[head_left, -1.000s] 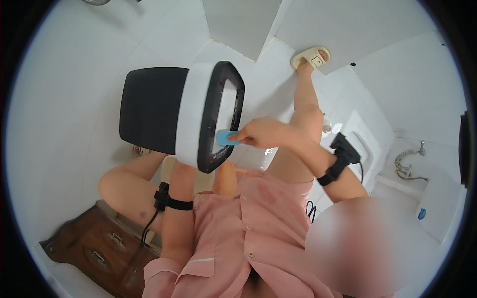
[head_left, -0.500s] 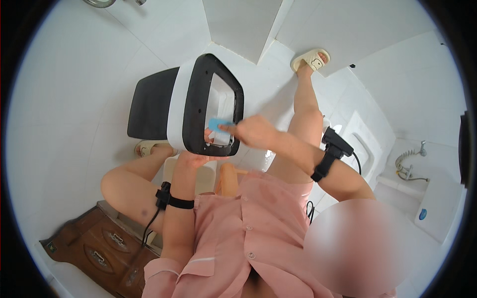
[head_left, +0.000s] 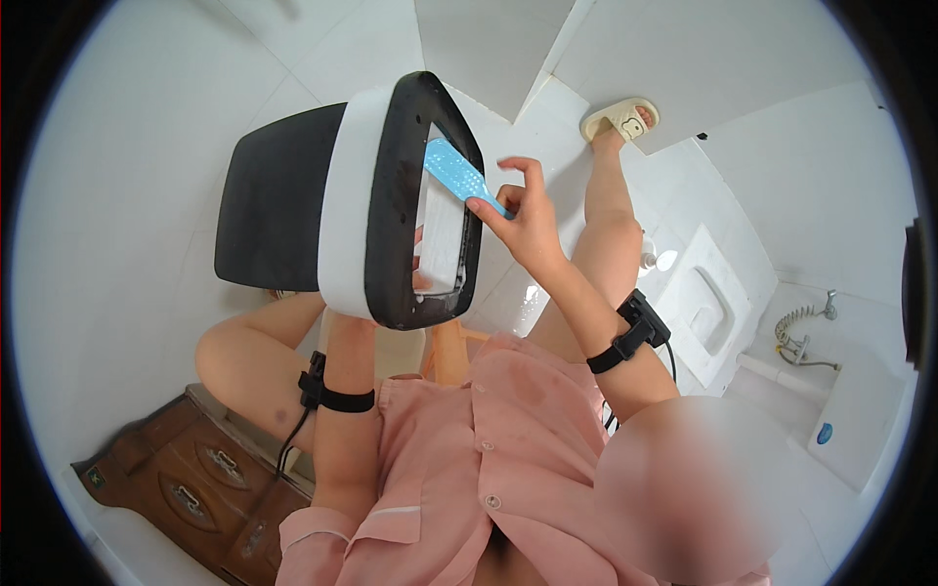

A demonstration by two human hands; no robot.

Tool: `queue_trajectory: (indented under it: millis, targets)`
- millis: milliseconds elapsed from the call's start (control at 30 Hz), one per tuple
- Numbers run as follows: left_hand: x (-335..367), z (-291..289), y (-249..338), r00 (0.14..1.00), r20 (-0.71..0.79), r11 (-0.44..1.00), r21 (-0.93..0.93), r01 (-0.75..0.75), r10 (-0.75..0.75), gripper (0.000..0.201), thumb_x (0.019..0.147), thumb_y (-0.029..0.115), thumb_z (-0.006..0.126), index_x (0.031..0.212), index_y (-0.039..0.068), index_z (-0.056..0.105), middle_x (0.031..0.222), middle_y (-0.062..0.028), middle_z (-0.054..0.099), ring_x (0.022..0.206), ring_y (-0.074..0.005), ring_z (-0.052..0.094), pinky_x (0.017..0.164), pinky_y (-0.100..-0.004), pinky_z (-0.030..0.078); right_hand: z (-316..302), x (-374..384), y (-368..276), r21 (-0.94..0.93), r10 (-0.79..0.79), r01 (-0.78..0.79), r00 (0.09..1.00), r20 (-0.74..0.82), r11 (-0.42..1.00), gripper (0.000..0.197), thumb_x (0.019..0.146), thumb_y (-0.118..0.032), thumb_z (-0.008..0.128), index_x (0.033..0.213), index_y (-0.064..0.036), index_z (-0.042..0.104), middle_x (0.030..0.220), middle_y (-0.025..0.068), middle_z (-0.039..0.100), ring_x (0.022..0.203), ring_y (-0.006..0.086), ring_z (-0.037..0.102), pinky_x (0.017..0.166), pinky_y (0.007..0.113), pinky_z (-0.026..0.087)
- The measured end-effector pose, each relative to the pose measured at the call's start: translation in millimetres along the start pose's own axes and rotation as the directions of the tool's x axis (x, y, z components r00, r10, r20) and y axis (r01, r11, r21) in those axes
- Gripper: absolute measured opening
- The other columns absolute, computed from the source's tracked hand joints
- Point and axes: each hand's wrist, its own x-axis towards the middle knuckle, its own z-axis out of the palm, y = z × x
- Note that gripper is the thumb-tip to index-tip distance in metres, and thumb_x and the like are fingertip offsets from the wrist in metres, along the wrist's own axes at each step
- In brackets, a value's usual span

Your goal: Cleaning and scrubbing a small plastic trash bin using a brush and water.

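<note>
A trash-can lid made of a black-rimmed frame (head_left: pixel 391 210), a white band and a black flap (head_left: pixel 278 195) is held up in front of me, tilted with its opening facing right. My left hand (head_left: pixel 420 277) supports the frame from below and behind; some fingertips show through the opening, and the rest is hidden. Wet foam clings along the opening's lower edge. My right hand (head_left: pixel 532 220) pinches the handle of a light-blue scrubbing brush (head_left: pixel 455 173), its other fingers raised. The brush head lies at the upper part of the opening, its dotted side showing.
Black straps with small devices circle both forearms. A squat toilet (head_left: pixel 708 298) is set in the white floor on the right, near a wall tap with a coiled hose (head_left: pixel 801 317). A brown wooden cabinet (head_left: pixel 181 488) stands lower left. My slippered foot (head_left: pixel 625 119) is ahead.
The brush has moved up from the lower opening to its top, and my right fingers have spread. The lid has shifted slightly left and turned, looking larger.
</note>
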Motion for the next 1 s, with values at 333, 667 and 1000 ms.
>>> queue_trajectory:
  millis: [333,667,1000]
  targets:
    - [23,-10,-6,0.996,0.072,0.029,0.997,-0.071,-0.053,0.062,0.075,0.023,0.066,0.128,0.003,0.041,0.095,-0.0071,0.059,0.086,-0.0125,0.055,0.073,-0.0237,0.043,5,26,7,0.337,0.309,-0.466,0.850,0.426,0.818,0.047,0.074,-0.032,0.072,0.104,-0.0046,0.049,0.065,0.0017,0.057,0.053,0.0064,0.047,0.047,0.018,0.035]
    - [19,59,-1,0.891,-0.387,0.935,0.159,0.318,-0.238,0.043,0.076,0.008,0.058,0.117,-0.001,0.048,0.098,-0.0161,0.059,0.087,-0.0281,0.059,0.078,-0.0409,0.050,50,-25,41,0.560,0.378,-0.523,0.852,0.361,0.643,0.048,0.079,-0.036,0.067,0.106,-0.0025,0.048,0.058,-0.0021,0.049,0.047,0.0045,0.037,0.043,0.021,0.023]
    - [12,67,-6,0.892,-0.279,0.932,-0.039,0.360,-0.357,0.027,0.084,0.012,0.056,0.105,-0.004,0.057,0.092,-0.0159,0.064,0.076,-0.0253,0.065,0.073,-0.0395,0.056,23,-4,26,-0.638,0.030,0.219,0.934,0.355,0.738,0.042,0.081,-0.045,0.058,0.079,-0.0031,0.061,0.063,0.0080,0.060,0.060,0.0222,0.059,0.054,0.033,0.045]
